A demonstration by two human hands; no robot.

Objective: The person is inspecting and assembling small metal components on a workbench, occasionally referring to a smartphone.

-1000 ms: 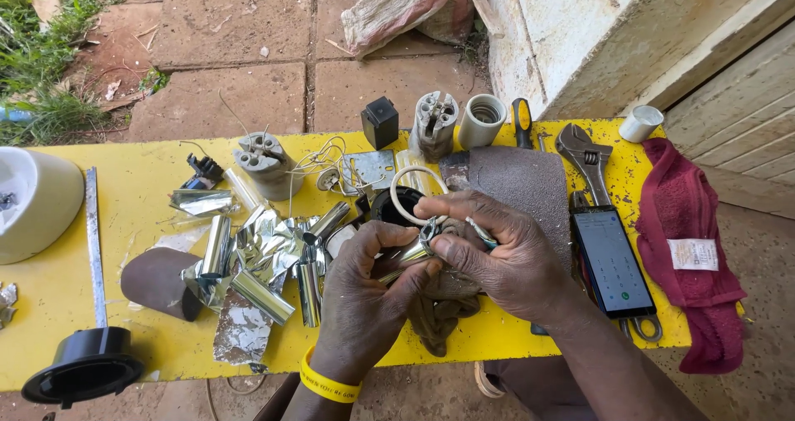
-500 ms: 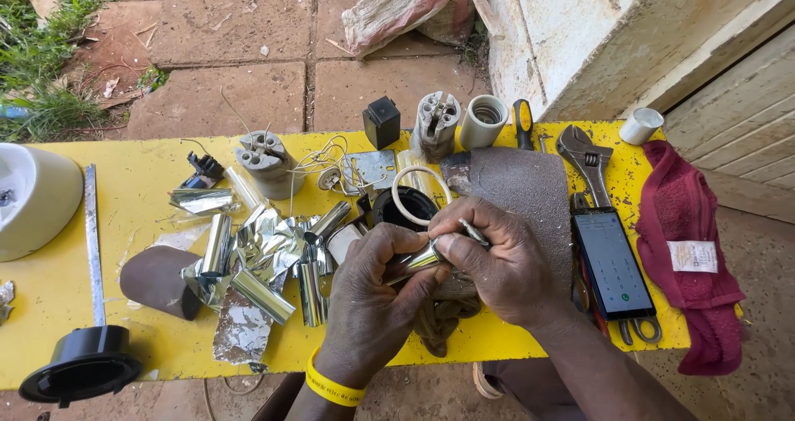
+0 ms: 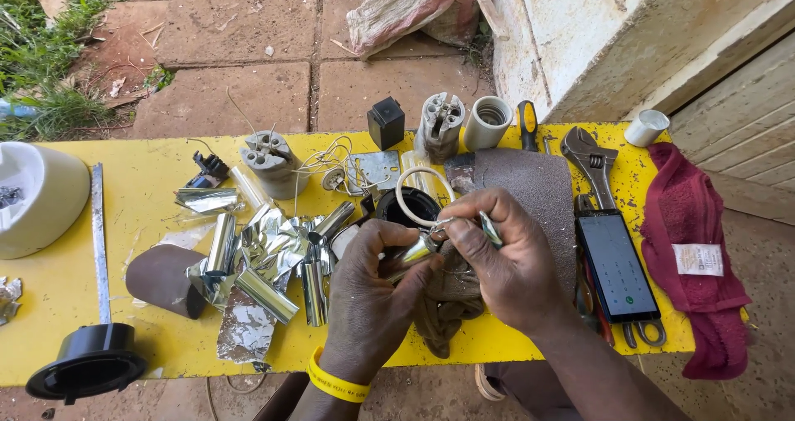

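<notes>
**Hands working a small metal tube over a cluttered yellow bench**

Outdoors on brick paving, we are looking down at a yellow bench [image 3: 149,181] crowded with parts. Our left hand [image 3: 373,284] is pinching a small shiny metal tube [image 3: 416,250] between thumb and fingers, holding it just above the bench's near edge. Our right hand [image 3: 505,259] is closing around a thin metal tool [image 3: 490,229], its tip meeting the tube where a loop of pale wire [image 3: 414,185] is rising away from both hands. A yellow wristband [image 3: 335,384] is circling the left wrist. Under the hands a dark cloth [image 3: 443,317] is lying crumpled. To the left of the left hand, silvery tubes and foil scraps [image 3: 265,264] are lying in a heap. To the right of the right hand, a phone [image 3: 617,265] is lying face up, with a red towel [image 3: 687,247] beyond it. Beyond the hands, an adjustable wrench [image 3: 590,160] and two ceramic sockets [image 3: 464,123] are sitting near the bench's far edge.
</notes>
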